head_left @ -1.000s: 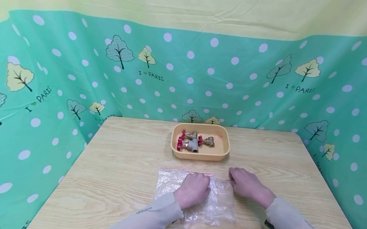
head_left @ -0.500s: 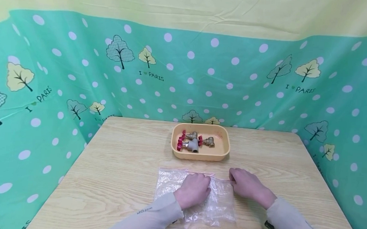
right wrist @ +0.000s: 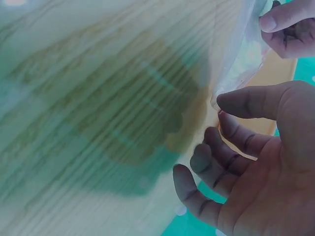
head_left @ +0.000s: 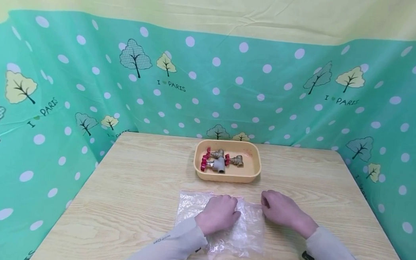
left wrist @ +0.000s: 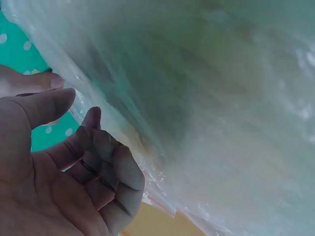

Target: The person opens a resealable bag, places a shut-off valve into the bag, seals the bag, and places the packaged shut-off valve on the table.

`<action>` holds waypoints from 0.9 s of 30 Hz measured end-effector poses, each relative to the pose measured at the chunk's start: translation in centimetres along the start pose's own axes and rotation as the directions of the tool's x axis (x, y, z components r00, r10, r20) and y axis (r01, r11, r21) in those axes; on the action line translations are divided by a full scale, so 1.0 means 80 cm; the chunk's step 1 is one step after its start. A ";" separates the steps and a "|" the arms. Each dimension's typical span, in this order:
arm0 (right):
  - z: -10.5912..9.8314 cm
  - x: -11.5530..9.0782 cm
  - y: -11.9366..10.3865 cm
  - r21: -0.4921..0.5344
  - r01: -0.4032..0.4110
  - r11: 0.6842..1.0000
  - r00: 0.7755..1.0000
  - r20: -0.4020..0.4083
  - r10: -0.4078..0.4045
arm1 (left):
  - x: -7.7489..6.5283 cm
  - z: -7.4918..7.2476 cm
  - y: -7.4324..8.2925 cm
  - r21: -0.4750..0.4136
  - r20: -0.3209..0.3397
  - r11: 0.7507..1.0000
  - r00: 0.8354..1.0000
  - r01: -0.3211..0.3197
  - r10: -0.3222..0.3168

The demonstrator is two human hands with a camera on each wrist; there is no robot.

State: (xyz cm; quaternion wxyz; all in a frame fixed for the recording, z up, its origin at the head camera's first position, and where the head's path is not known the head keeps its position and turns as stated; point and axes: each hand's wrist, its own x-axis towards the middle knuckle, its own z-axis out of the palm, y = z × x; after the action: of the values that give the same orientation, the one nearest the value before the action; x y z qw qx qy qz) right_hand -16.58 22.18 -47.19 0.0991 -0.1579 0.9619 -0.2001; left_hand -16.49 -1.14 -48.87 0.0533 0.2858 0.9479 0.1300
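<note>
Left hand [head_left: 217,214], right hand [head_left: 284,211]: fingers [right wrist: 247,141] pinching clear plastic bag [head_left: 253,230] along far edge

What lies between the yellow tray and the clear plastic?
Only a bare strip of tabletop separates the tray from the plastic, as the head view shows.

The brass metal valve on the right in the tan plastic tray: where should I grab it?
Probably by its stubby brass body, from above and the right. Its round red handle sits close beside the grey-bodied valve, while the rounded tan plastic tray has bare floor to the right.
</note>
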 end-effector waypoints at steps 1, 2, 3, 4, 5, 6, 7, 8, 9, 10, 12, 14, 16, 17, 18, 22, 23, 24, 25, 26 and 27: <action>-0.001 -0.001 0.001 0.007 -0.001 1.000 1.000 0.002 0.001 | 0.000 0.000 0.000 0.001 0.000 1.000 1.000 -0.001 0.001; -0.003 -0.001 0.002 0.019 -0.005 1.000 1.000 0.002 0.005 | 0.000 -0.001 0.001 0.003 -0.003 1.000 1.000 -0.003 0.003; -0.005 -0.001 0.002 0.030 -0.009 1.000 1.000 0.003 0.009 | 0.000 -0.001 0.001 0.005 -0.005 1.000 1.000 -0.005 0.005; -0.006 -0.002 0.003 0.042 -0.015 0.999 1.000 0.004 0.015 | 0.000 -0.002 0.002 0.006 -0.008 1.000 1.000 -0.008 0.008; -0.009 -0.002 0.002 0.056 -0.021 0.998 1.000 0.006 0.020 | -0.001 -0.004 0.002 0.007 -0.013 1.000 1.000 -0.008 0.008; -0.010 -0.002 0.002 0.074 -0.025 0.997 1.000 0.006 0.025 | -0.001 -0.005 0.003 0.011 -0.021 1.000 1.000 -0.009 0.009; -0.012 -0.003 0.002 0.090 -0.030 0.995 1.000 0.007 0.030 | -0.002 -0.006 0.003 0.019 -0.032 1.000 0.999 -0.009 0.010; -0.013 -0.003 0.001 0.105 -0.036 0.994 0.999 0.004 0.036 | -0.002 -0.007 0.004 0.020 -0.038 1.000 0.999 -0.007 0.007; -0.015 -0.003 0.000 0.118 -0.037 0.992 0.999 0.002 0.037 | -0.003 -0.008 0.004 0.023 -0.043 1.000 0.999 -0.003 0.004; -0.016 -0.004 0.000 0.131 -0.037 0.991 0.999 -0.002 0.037 | -0.004 -0.008 0.005 0.021 -0.047 1.000 0.999 0.002 -0.001; -0.018 -0.006 -0.002 0.155 -0.026 0.988 0.999 -0.016 0.029 | -0.006 -0.008 0.006 0.000 -0.054 1.000 0.998 0.016 -0.016; -0.020 -0.009 -0.004 0.168 -0.013 0.986 0.999 -0.039 0.020 | -0.009 -0.009 0.007 -0.033 -0.054 0.999 0.998 0.034 -0.036; -0.022 -0.011 -0.007 0.185 0.001 0.983 0.998 -0.066 0.011 | -0.012 -0.010 0.010 -0.067 -0.053 0.997 0.997 0.050 -0.053; -0.023 -0.012 -0.008 0.193 0.011 0.981 0.997 -0.079 0.005 | -0.013 -0.010 0.012 -0.085 -0.052 0.995 0.997 0.058 -0.063; -0.023 -0.013 -0.009 0.201 0.018 0.979 0.996 -0.092 0.000 | -0.014 -0.011 0.013 -0.100 -0.050 0.993 0.996 0.066 -0.072; -0.025 -0.015 -0.013 0.234 0.055 0.971 0.991 -0.134 -0.024 | -0.021 -0.010 0.019 -0.133 -0.053 0.987 0.994 0.089 -0.097; -0.025 -0.015 -0.014 0.239 0.070 0.968 0.989 -0.145 -0.035 | -0.022 -0.010 0.020 -0.139 -0.059 0.986 0.993 0.090 -0.099; -0.025 -0.016 -0.014 0.247 0.084 0.965 0.987 -0.155 -0.047 | -0.024 -0.009 0.021 -0.146 -0.062 0.985 0.993 0.091 -0.101; -0.025 -0.017 -0.015 0.254 0.095 0.963 0.985 -0.164 -0.054 | -0.025 -0.009 0.022 -0.152 -0.066 0.984 0.993 0.092 -0.103; -0.024 -0.018 -0.015 0.260 0.104 0.960 0.983 -0.176 -0.059 | -0.026 -0.009 0.023 -0.160 -0.067 0.983 0.992 0.092 -0.104; -0.024 -0.019 -0.016 0.262 0.111 0.959 0.980 -0.188 -0.062 | -0.027 -0.009 0.024 -0.168 -0.067 0.981 0.992 0.093 -0.106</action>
State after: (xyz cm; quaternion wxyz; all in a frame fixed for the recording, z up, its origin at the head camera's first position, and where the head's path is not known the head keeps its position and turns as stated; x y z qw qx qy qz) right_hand -15.34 22.31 -44.73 0.0246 -0.1663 0.9225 -0.3473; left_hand -13.78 -0.99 -47.60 0.0472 0.2275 0.9484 0.2156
